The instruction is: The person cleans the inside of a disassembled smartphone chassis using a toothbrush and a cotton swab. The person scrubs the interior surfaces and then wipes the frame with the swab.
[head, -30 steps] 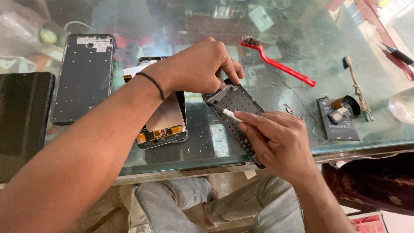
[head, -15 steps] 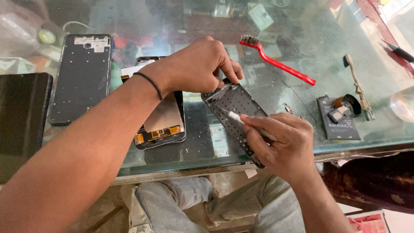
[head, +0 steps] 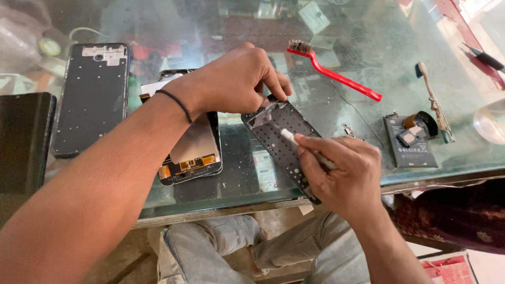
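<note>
The left hand (head: 239, 79) is pinching the top edge of a dark phone frame (head: 281, 142) between thumb and fingertips, steadying it where it is lying tilted on the glass table (head: 368, 47) near the front edge. The right hand (head: 344, 176) is closing around a thin white-tipped tool (head: 294, 141), its tip touching the frame's perforated surface (the tool's rear end is hiding inside the fist, so its kind is hard to make out). The forearm is covering part of an opened phone (head: 194, 158). A second dark frame (head: 92, 97), a red brush (head: 336, 76) and a battery (head: 410, 142) are lying apart
</note>
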